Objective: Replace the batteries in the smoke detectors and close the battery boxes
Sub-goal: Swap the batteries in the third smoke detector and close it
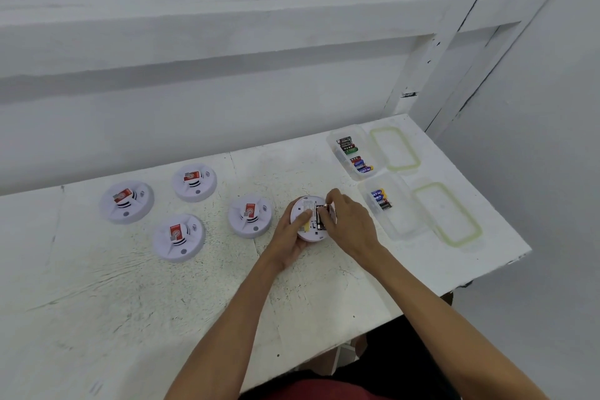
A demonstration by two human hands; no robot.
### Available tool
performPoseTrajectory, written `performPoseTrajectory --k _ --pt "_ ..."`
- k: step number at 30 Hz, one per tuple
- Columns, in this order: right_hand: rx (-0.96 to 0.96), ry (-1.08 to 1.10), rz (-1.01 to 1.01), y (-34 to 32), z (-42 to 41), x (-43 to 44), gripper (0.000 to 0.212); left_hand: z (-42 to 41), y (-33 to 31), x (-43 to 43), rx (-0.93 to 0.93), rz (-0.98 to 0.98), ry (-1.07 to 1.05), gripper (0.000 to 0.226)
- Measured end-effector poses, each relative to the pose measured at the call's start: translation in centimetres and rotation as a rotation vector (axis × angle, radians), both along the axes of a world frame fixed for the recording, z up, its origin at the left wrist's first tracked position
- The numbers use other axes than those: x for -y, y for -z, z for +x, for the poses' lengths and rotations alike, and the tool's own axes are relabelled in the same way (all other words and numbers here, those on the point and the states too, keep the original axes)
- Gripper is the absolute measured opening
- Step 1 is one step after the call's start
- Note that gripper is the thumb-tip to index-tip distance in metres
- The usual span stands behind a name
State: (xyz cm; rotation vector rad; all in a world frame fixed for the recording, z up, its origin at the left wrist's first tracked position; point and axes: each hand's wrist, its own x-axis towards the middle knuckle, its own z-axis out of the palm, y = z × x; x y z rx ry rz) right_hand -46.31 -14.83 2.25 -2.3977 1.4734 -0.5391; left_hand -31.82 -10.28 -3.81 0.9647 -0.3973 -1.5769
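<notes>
Left hand [292,237] grips the upturned detector [306,204] right of the tabletop's [194,302] middle, while the right hand [352,221] curls its fingertips into the bay [316,216], which runs near-to-far; whether they pinch a battery I cannot tell.

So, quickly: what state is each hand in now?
Left hand: grips the overturned smoke detector.
Right hand: at its battery compartment; grip cannot be told.

Both forearms were bare from the lower edge of the view to the wrists. The left hand [292,232] and right hand [352,224] were bare as well. A red garment [324,391] covered the person's front, low between the arms.
</notes>
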Motion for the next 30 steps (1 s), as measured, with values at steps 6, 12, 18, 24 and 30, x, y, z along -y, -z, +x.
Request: performPoseTrajectory --k 6,12,18,24,30 --pt "0.43 0.148 0.074 -0.6 -0.8 0.0 0.008 -1.2 -0.1 0.9 -0.037 0.008 -0.033 0.048" --pt "0.65 0.515 0.132 -2.2 -5.6 2.6 0.008 -2.0 -0.5 1.8 -0.03 0.007 0.042 0.048" --pt "0.355 0.689 0.285 -0.1 -9.8 6.0 0.02 -1.9 -0.3 1.9 -0.028 0.024 0.071 0.049" --pt "0.08 0.722 0.396 1.4 -10.1 7.3 0.041 -1.8 -0.3 2.0 -0.048 0.031 0.081 0.046" --pt "0.082 0.726 0.372 0.2 -9.1 6.9 0.024 -1.8 -0.5 2.0 -0.058 0.025 0.087 0.046"
